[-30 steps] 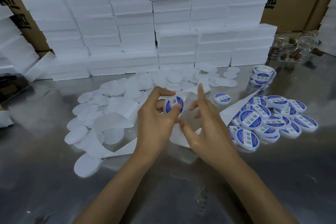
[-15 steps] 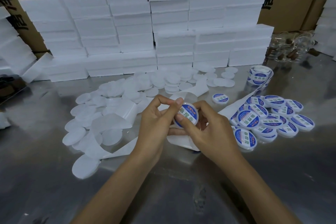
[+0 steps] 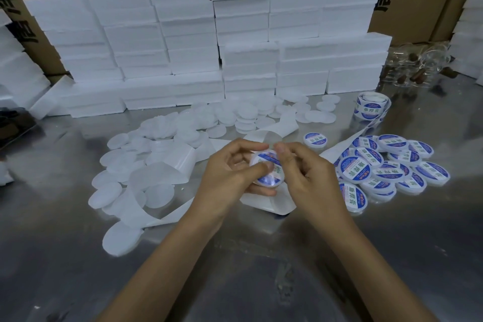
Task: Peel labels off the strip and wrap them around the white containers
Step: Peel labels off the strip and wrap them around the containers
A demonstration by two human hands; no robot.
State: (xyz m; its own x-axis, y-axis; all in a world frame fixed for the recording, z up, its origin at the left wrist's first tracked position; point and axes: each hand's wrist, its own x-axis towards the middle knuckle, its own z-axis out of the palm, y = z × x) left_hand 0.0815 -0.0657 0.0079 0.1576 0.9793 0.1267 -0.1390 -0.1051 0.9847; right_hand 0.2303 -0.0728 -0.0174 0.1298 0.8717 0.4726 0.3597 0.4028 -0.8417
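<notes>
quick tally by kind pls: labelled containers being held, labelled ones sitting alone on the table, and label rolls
held labelled container: 1
lone labelled container on the table: 1
label roll: 1
total: 3
The labelled pile at right overlaps too much to count exactly, so it is left out.

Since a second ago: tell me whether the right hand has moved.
Yes. The right hand has closed in leftward onto the container, away from the labelled pile; its raised finger is now down.
</notes>
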